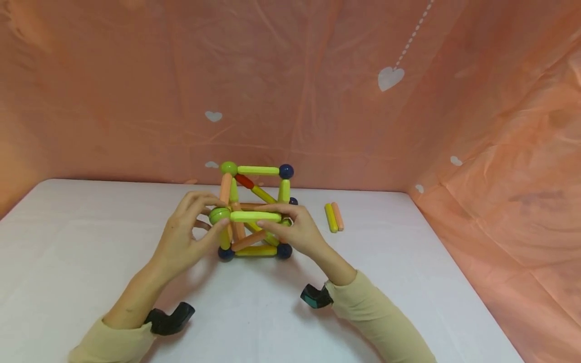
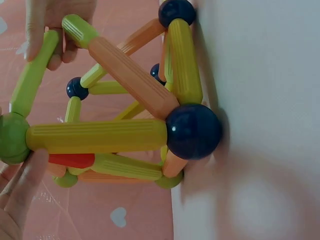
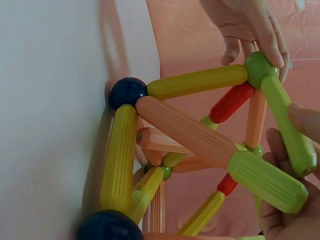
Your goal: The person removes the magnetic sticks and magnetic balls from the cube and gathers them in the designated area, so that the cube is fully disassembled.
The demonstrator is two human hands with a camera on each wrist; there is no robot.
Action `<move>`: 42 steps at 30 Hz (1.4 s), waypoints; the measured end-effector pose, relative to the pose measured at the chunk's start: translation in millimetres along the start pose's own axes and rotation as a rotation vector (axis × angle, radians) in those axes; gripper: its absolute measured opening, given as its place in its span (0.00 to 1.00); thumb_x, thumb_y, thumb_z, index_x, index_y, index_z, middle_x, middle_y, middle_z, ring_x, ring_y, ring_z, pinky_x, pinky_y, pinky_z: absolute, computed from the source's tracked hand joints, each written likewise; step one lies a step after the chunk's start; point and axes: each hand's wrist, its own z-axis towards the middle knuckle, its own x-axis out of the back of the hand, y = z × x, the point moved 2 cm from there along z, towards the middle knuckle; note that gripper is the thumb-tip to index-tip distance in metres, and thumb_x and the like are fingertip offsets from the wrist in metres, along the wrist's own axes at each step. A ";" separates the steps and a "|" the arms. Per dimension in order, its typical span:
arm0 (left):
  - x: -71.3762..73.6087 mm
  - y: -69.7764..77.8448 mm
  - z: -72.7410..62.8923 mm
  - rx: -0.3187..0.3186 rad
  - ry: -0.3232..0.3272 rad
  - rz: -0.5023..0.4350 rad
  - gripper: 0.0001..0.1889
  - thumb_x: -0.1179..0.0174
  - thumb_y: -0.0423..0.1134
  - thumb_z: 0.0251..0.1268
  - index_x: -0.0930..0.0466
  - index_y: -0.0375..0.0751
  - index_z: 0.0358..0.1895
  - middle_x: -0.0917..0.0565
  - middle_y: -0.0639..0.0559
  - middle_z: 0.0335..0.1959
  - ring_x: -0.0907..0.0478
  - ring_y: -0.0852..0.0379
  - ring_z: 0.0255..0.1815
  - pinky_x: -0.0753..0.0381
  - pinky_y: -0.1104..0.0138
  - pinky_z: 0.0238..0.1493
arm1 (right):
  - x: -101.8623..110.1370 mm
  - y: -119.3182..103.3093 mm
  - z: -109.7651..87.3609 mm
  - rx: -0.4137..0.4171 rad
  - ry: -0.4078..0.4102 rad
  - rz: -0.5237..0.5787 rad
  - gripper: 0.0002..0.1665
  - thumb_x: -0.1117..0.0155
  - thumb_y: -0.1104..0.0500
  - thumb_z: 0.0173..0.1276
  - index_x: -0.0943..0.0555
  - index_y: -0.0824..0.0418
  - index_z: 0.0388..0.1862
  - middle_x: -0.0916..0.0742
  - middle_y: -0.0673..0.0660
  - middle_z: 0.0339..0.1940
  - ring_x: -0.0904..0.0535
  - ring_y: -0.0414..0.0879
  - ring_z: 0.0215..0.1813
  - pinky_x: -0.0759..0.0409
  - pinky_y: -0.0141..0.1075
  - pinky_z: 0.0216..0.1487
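A cube-like frame of magnetic sticks and balls stands on the table, with dark blue balls (image 1: 284,251) at its lower front corners. My left hand (image 1: 183,234) grips the green ball (image 1: 220,216) at the upper front left, atop an upright yellow stick (image 2: 100,136). From that ball a light green stick (image 1: 255,217) runs level to the right. My right hand (image 1: 297,229) pinches this stick near its right end, which touches no ball in the right wrist view. Below it, a peach stick (image 3: 185,122) joined to a light green one (image 3: 267,182) slants up from the lower left blue ball.
Two loose sticks, one yellow (image 1: 331,218) and one peach (image 1: 338,217), lie side by side right of the frame on the white table (image 1: 386,282). An orange curtain (image 1: 317,101) with white hearts hangs behind and at the right.
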 end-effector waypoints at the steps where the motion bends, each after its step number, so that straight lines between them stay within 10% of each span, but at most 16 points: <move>1: 0.6 -0.3 -0.1 0.003 0.005 0.000 0.17 0.34 0.28 0.56 0.23 0.34 0.49 0.25 0.45 0.48 0.25 0.58 0.42 0.22 0.78 0.34 | -0.3 -0.1 -0.2 0.007 0.002 -0.003 0.15 0.33 0.62 0.64 0.16 0.61 0.50 0.14 0.57 0.38 0.28 0.42 0.33 0.29 0.30 0.32; 12: 0.1 -0.4 2.7 0.044 -0.020 0.006 0.16 0.32 0.30 0.56 0.22 0.35 0.48 0.24 0.48 0.45 0.27 0.62 0.42 0.20 0.77 0.35 | 6.9 7.2 -4.4 0.060 0.022 0.085 0.15 0.41 0.64 0.69 0.19 0.70 0.51 0.15 0.66 0.47 0.25 0.39 0.42 0.26 0.31 0.43; 23: 1.1 -5.3 0.4 0.084 -0.060 -0.045 0.24 0.33 0.33 0.57 0.26 0.40 0.59 0.23 0.48 0.50 0.28 0.65 0.45 0.21 0.79 0.38 | 37.4 28.3 -15.8 -0.161 0.285 0.231 0.18 0.39 0.63 0.68 0.20 0.68 0.55 0.14 0.55 0.49 0.21 0.39 0.47 0.36 0.40 0.68; 31: 2.1 -14.3 -1.7 0.082 -0.182 -0.078 0.31 0.34 0.33 0.60 0.32 0.47 0.68 0.23 0.47 0.60 0.19 0.58 0.44 0.19 0.73 0.42 | 66.5 52.6 -28.4 -0.300 0.451 0.215 0.18 0.35 0.62 0.65 0.19 0.67 0.54 0.14 0.42 0.33 0.23 0.40 0.36 0.26 0.29 0.36; 42: 5.4 -21.5 -3.9 0.140 -0.242 -0.187 0.32 0.39 0.28 0.63 0.36 0.50 0.71 0.29 0.44 0.66 0.24 0.73 0.46 0.22 0.77 0.45 | 96.6 82.7 -43.7 -0.463 0.553 0.172 0.21 0.35 0.56 0.66 0.19 0.65 0.55 0.13 0.44 0.34 0.21 0.42 0.41 0.22 0.39 0.48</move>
